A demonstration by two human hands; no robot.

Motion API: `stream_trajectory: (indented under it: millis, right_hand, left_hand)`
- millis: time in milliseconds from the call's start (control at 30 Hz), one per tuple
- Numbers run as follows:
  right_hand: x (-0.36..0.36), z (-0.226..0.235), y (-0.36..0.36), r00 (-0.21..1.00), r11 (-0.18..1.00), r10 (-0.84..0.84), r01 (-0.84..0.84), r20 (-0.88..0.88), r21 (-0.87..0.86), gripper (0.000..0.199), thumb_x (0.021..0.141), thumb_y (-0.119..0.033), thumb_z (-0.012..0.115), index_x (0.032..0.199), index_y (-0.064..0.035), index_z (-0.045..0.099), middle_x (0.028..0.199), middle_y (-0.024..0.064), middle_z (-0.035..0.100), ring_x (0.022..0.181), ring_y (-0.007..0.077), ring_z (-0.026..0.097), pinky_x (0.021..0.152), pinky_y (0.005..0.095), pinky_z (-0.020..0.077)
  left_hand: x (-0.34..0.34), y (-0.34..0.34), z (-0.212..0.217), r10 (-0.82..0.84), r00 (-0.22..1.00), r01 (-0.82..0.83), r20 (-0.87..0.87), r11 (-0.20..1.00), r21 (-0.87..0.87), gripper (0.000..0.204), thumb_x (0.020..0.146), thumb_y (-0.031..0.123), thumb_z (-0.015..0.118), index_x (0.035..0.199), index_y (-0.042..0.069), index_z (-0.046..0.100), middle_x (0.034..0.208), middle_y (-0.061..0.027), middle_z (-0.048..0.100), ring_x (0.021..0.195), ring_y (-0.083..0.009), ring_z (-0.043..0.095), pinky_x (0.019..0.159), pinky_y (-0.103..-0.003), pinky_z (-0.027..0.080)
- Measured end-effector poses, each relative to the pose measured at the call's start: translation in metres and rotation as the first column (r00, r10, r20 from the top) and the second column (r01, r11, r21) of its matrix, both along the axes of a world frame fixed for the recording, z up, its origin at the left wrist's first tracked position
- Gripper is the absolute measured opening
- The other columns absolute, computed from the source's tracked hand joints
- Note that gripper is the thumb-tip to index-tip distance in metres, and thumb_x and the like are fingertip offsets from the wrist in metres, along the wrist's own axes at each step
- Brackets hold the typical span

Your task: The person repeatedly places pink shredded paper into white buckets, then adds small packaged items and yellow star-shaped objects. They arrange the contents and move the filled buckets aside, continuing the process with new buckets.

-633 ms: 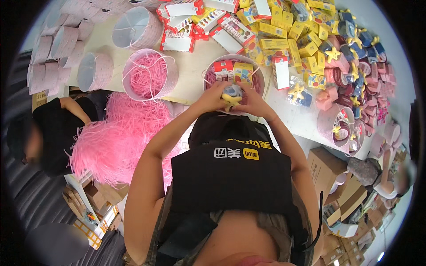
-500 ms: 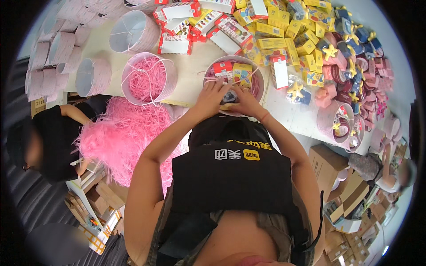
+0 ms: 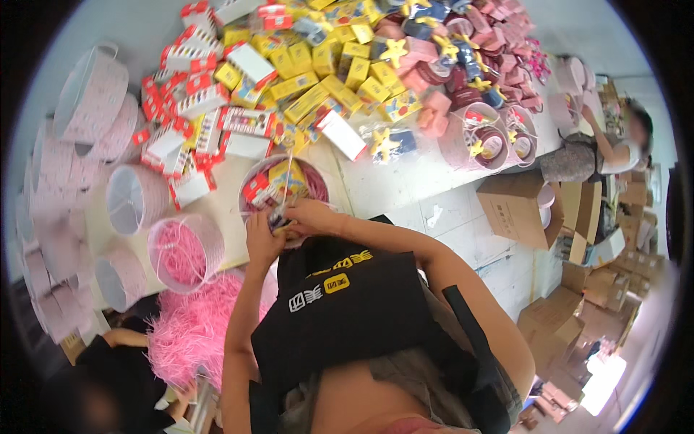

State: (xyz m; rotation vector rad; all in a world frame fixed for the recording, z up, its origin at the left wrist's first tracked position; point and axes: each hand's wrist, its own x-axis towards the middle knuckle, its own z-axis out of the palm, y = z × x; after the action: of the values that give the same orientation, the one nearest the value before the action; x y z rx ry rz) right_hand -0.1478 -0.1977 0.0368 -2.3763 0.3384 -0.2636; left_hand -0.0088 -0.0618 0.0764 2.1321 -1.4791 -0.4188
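Pink bucket (image 3: 243,179) stands at the worktop's (image 3: 228,188) near edge, left hand (image 3: 263,239) and right hand (image 3: 311,217) clamped on a toy (image 3: 277,217), cartons (image 3: 517,210) crowding the floor (image 3: 491,282).

Bright, soft light blows out a white patch (image 3: 605,385) lower right, and edges bend toward black corners (image 3: 676,29).

One left hand (image 3: 264,237) and one right hand (image 3: 312,215) are at one pink bucket (image 3: 269,160). It has one red box (image 3: 255,189) and one yellow box (image 3: 280,174) showing. One shred-filled bucket (image 3: 214,249) has two empty buckets (image 3: 137,199) next to it. Two packed buckets (image 3: 450,141) stand together. There are two other people (image 3: 613,155). The piled yellow boxes (image 3: 307,105) are too many to count.
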Motion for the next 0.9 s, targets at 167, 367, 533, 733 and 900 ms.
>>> stream_trajectory:
  millis: [167, 367, 533, 733, 900]
  right_hand:
    - [-0.111, 0.009, -0.195, 0.800, 0.830, -0.558, 0.538, 0.221, 0.149, 0.026, 0.083, -0.012, 0.066, 0.108, -0.0039, 0.069, 0.102, 0.0131, 0.071, 0.087, 0.0211, 0.068, 0.078, 0.0353, 0.0529]
    - [-0.274, -0.109, -0.481, -0.134, -0.223, -0.971, 0.814, -0.200, 0.537, 0.057, 0.083, -0.043, 0.071, 0.103, 0.0104, 0.068, 0.092, 0.0171, 0.072, 0.080, 0.0244, 0.068, 0.069, 0.0387, 0.0528]
    - [-0.213, -0.095, -0.492, -0.089, -0.396, -0.911, 0.469, -0.404, 0.790, 0.058, 0.076, -0.030, 0.081, 0.122, -0.0001, 0.062, 0.114, 0.0087, 0.062, 0.094, 0.0211, 0.060, 0.075, 0.0341, 0.0519]
    - [-0.234, 0.002, -0.423, 0.261, -0.116, -0.960, -0.025, -0.106, 0.993, 0.031, 0.091, -0.017, 0.061, 0.119, -0.0056, 0.060, 0.114, 0.0122, 0.068, 0.101, 0.0242, 0.067, 0.086, 0.0363, 0.0559]
    - [-0.189, 0.075, -0.233, 0.546, -0.296, -0.809, -0.057, -0.219, 0.953, 0.039, 0.089, -0.016, 0.064, 0.126, -0.0059, 0.054, 0.118, 0.0096, 0.064, 0.099, 0.0207, 0.065, 0.070, 0.0207, 0.0539]
  left_hand:
    - [-0.013, 0.000, -0.010, 0.093, 0.989, -0.101, 0.112, 0.992, 0.070, 0.061, 0.064, 0.027, 0.086, 0.112, 0.004, 0.057, 0.106, -0.0176, 0.055, 0.105, -0.0399, 0.051, 0.093, -0.048, 0.041]
    - [-0.029, -0.017, 0.001, 0.176, 0.983, -0.183, 0.054, 0.960, 0.213, 0.048, 0.066, 0.021, 0.084, 0.098, 0.003, 0.053, 0.100, -0.0179, 0.056, 0.100, -0.0406, 0.052, 0.087, -0.049, 0.042]
    - [-0.027, -0.007, 0.007, 0.524, 0.843, -0.532, -0.122, 0.845, -0.054, 0.020, 0.079, 0.002, 0.070, 0.080, 0.003, 0.050, 0.067, -0.0115, 0.049, 0.061, -0.0267, 0.052, 0.058, -0.035, 0.043]
    - [-0.037, -0.044, 0.037, 0.549, 0.810, -0.586, -0.205, 0.766, -0.266, 0.012, 0.077, -0.003, 0.065, 0.084, 0.004, 0.058, 0.090, -0.0081, 0.052, 0.075, -0.0192, 0.054, 0.056, -0.029, 0.043]
    - [-0.025, -0.035, 0.021, 0.601, 0.788, -0.608, -0.133, 0.728, -0.317, 0.026, 0.072, -0.007, 0.063, 0.094, 0.006, 0.062, 0.094, -0.0080, 0.050, 0.082, -0.0180, 0.052, 0.060, -0.027, 0.045]
